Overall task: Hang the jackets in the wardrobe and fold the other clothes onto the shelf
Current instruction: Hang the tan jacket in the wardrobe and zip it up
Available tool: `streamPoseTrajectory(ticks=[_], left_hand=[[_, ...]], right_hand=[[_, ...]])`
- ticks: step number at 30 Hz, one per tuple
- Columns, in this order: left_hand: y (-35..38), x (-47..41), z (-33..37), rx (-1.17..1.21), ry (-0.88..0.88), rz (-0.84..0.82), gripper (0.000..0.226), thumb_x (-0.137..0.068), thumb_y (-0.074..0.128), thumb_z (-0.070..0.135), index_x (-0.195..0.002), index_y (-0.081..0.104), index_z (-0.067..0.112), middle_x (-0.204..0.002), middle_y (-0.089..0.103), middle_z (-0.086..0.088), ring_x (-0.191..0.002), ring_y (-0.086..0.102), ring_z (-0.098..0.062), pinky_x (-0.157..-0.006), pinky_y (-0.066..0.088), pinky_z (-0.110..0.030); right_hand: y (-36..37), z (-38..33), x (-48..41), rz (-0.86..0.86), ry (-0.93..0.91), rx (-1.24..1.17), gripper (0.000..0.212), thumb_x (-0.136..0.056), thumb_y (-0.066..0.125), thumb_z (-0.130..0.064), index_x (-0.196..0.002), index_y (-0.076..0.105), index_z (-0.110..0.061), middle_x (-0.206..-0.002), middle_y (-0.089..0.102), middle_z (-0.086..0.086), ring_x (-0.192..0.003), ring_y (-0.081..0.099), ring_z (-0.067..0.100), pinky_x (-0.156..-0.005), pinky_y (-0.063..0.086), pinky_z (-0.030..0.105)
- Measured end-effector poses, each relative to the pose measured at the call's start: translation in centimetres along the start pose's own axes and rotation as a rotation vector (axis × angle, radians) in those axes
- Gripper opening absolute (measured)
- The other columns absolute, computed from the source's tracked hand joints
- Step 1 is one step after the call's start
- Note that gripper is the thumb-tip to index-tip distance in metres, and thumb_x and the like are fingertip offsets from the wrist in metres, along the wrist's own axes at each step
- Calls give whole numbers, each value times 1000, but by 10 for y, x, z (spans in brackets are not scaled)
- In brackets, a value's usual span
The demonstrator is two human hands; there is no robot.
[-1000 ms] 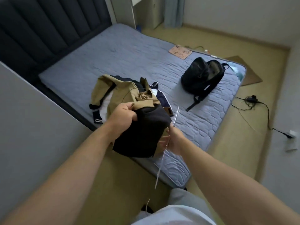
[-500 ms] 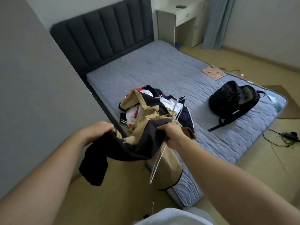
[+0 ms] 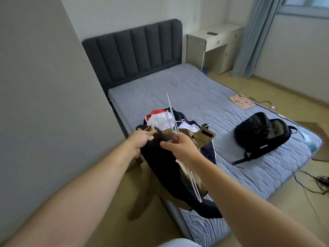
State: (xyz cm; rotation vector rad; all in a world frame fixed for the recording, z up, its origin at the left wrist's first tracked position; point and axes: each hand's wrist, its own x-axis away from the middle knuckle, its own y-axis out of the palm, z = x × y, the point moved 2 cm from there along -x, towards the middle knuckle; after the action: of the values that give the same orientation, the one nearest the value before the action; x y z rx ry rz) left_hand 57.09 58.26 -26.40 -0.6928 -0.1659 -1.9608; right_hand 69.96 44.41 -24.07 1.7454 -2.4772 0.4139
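A tan jacket with a black lining [image 3: 170, 179] hangs in front of me over the bed's near corner. My left hand [image 3: 139, 142] grips its upper edge. My right hand [image 3: 179, 147] holds a thin white wire hanger [image 3: 171, 114] against the jacket; the hanger runs up above the hand and down along the cloth. Behind the hands a pile of other clothes [image 3: 165, 120], red, white and navy, lies on the blue-grey mattress [image 3: 195, 97].
A black backpack [image 3: 261, 134] lies on the mattress's right side, with a pink card [image 3: 242, 102] beyond it. A grey panel [image 3: 44, 104] stands close on the left. A white desk [image 3: 215, 45], a curtain [image 3: 249, 36] and floor cables [image 3: 318, 180] are to the right.
My hands have come together at the jacket's top and lifted it. The hanger has swung up, so it points above my right hand. My head has tilted up, showing more of the room.
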Motion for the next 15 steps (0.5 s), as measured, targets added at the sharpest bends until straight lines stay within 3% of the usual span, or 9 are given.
streamPoseTrajectory(ticks=[3, 6, 8, 11, 13, 15], left_hand=[[-8, 9, 19, 164, 99, 36, 25, -96, 55, 0, -92, 75, 13, -74, 76, 2, -67, 72, -11, -52, 52, -18], [-18, 29, 44, 351, 155, -40, 26, -98, 49, 5, -93, 74, 13, -80, 77, -4, -70, 75, -15, -60, 56, -24], [-25, 43, 60, 437, 212, -101, 27, -97, 45, 5, -93, 71, 11, -80, 75, -8, -71, 74, -19, -63, 58, -27], [-39, 67, 79, 509, 283, -100, 26, -92, 45, 9, -85, 70, 11, -77, 71, -9, -68, 72, -23, -63, 60, -30], [-49, 85, 89, 529, 337, -98, 24, -85, 50, 14, -71, 70, 13, -71, 67, -8, -64, 69, -24, -62, 60, -32], [-58, 102, 96, 501, 416, -156, 20, -74, 56, 19, -56, 65, 16, -61, 61, -5, -58, 64, -20, -60, 58, -28]], right_hand=[[-23, 13, -3, 241, 74, -37, 29, -92, 65, -51, -83, 57, -25, -83, 68, -1, -76, 70, 18, -59, 55, 30], [-44, 36, -11, 394, 183, 77, 42, -87, 57, -60, -76, 53, -19, -75, 61, 1, -74, 61, 20, -71, 55, 43], [-48, 46, -16, 366, 291, -17, 48, -85, 56, -62, -87, 58, -15, -80, 58, 2, -73, 57, 20, -73, 51, 39], [-42, 50, -24, 241, 441, -322, 66, -92, 54, -66, -137, 53, -17, -128, 59, 8, -113, 61, 30, -97, 51, 45], [-36, 45, -26, 156, 471, -420, 71, -91, 53, -71, -143, 47, -22, -140, 54, 12, -124, 57, 35, -108, 44, 52], [-28, 39, -29, 63, 481, -545, 73, -86, 56, -76, -131, 45, -18, -136, 58, 18, -119, 61, 38, -108, 45, 53]])
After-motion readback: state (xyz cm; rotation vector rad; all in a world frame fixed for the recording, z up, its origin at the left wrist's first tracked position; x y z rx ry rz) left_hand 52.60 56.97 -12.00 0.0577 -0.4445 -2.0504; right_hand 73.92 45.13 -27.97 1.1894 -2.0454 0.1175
